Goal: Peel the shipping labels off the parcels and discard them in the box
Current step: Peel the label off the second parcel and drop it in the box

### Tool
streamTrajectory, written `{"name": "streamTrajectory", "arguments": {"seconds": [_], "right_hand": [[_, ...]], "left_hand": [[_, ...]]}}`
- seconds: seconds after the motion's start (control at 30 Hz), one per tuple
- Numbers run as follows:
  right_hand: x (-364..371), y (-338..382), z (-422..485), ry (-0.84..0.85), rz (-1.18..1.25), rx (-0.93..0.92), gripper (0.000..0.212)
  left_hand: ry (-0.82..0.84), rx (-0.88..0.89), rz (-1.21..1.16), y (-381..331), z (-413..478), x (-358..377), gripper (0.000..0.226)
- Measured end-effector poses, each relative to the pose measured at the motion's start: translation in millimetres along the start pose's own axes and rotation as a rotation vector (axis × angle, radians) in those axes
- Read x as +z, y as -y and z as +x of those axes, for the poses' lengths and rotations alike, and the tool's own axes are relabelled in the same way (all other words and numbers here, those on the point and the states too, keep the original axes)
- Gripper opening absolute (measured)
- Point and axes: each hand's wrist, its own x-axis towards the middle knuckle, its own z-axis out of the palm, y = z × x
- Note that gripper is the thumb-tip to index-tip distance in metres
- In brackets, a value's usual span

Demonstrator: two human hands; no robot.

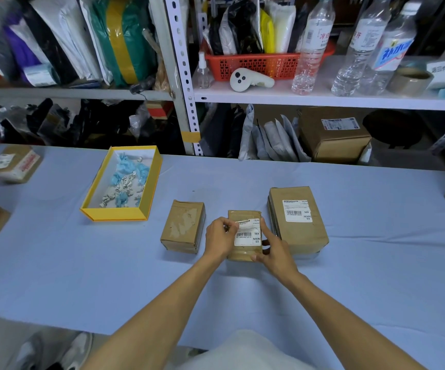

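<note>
Evidently, the label (248, 233) at frame centre was pinched by the left hand (220, 239), its parcel (244, 253) steadied by the right hand (274, 249); steady peeling seemed required next.

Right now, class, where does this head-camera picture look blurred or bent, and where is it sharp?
Head view: sharp at the middle parcel and both hands, left hand, right hand; blurred at the far-left edge; the shelf post leans, showing wide-angle distortion.
</note>
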Motion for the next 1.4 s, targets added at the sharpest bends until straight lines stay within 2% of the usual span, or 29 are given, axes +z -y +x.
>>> {"name": "streamTrajectory", "arguments": {"seconds": [1.4], "right_hand": [[-1.6,3.1,1.4,0.017,-0.049,0.033,0.1]], "left_hand": [[0.053,-0.039,-0.105,4.5,0.7,1.9,0.009]]}}
